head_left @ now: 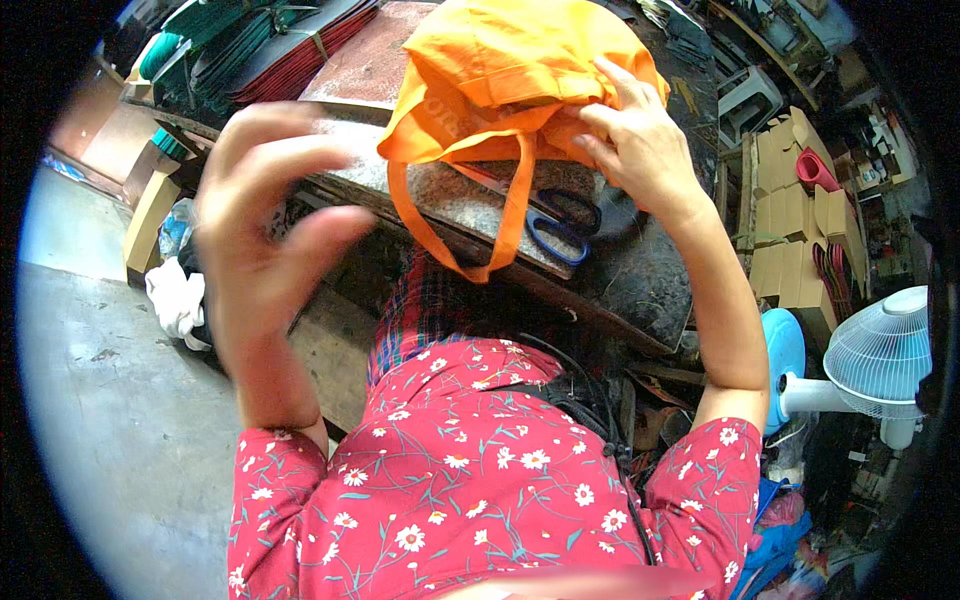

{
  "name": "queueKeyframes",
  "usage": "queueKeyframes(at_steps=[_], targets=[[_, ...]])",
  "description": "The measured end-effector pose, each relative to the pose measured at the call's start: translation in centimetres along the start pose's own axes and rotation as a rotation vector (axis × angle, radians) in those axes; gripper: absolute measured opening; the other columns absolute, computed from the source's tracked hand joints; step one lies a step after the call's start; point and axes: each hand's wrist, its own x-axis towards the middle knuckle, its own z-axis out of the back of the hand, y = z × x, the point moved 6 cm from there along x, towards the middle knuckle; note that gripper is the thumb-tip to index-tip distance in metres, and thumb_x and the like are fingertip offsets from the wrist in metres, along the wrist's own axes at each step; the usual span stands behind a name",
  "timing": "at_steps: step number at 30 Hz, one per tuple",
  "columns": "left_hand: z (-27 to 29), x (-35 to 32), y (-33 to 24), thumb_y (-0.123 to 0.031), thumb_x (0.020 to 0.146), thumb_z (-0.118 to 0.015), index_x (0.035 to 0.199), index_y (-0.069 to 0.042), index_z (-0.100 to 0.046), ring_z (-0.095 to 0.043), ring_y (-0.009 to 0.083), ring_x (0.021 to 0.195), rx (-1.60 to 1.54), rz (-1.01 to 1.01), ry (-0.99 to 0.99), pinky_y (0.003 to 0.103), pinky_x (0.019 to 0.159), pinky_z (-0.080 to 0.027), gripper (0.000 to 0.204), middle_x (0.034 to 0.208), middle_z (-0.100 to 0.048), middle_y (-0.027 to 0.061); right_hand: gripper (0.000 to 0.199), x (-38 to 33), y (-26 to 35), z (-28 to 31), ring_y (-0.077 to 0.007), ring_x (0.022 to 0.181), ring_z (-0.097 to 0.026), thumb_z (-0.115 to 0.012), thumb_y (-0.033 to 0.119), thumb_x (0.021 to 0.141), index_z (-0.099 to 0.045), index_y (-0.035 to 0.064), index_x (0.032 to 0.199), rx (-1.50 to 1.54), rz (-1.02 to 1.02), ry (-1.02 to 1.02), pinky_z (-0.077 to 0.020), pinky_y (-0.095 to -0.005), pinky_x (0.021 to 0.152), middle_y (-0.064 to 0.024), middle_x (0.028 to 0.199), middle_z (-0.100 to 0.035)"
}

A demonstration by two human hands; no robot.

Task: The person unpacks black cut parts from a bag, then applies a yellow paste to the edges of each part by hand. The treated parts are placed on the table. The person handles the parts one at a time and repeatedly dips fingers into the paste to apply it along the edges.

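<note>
An orange fabric bag [520, 70] lies on the worn workbench [350, 160], one strap loop hanging over the near edge. My right hand [645, 150] grips the bag's right side, its index finger stretched along the cloth and its thumb at the bag's edge. Raised to the left of the bag, my left hand [265, 200] is blurred by motion. Its fingers are curved and apart, with nothing between them. Scissors [560, 240] with dark and blue handle loops rest on the bench just below the bag, their blades partly covered by the strap and bag.
Stacked red and dark sheets [310, 55] lie at the far left. White cloth [177, 300] sits beside the bench on the left. Along the right stand cardboard boxes [785, 205], a red roll [815, 170] and a caged fan [880, 345] near my right elbow.
</note>
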Motion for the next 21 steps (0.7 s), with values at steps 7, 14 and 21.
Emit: queueKeyframes(at_steps=[7, 14, 21], targets=[[-15.5, 4.9, 3.5, -0.031, 0.091, -0.06, 0.104, -0.014, -0.066, -0.041, 0.0416, 0.128, 0.343, -0.276, 0.063, 0.054, 0.107, -0.034, 0.022, 0.137, -0.046, 0.0217, 0.032, -1.9, -2.2, 2.2, -0.0306, 0.08, -0.068, -0.056, 0.004, 0.085, -0.066, 0.0186, 0.111, 0.084, 0.053, -0.07, -0.0569, -0.0379, 0.068, -0.007, 0.101, -0.064], [-19.2, 7.9, 5.7, -0.027, 0.078, -0.066, 0.106, -0.014, -0.066, -0.051, 0.0364, 0.119, 0.472, -0.478, 0.194, 0.056, 0.101, -0.038, 0.03, 0.135, -0.05, 0.0153, 0.04, -5.7, -7.2, 9.7, -0.0263, 0.068, -0.062, -0.059, -0.003, 0.081, -0.069, 0.0203, 0.112, -0.119, -0.064, -0.136, -0.0501, -0.037, 0.061, -0.0067, 0.082, -0.056], [-14.9, 10.5, 2.9, 0.003, 0.077, -0.057, 0.13, -0.005, -0.057, -0.061, 0.0347, 0.104, 0.096, -0.494, 0.139, 0.042, 0.09, -0.046, 0.053, 0.114, -0.065, 0.0164, 0.035, -3.3, -4.2, 16.0, -0.0208, 0.087, -0.064, -0.064, -0.001, 0.079, -0.073, 0.0172, 0.108, -0.494, 0.118, -0.411, -0.0521, -0.0326, 0.075, 0.0011, 0.1, -0.066]])
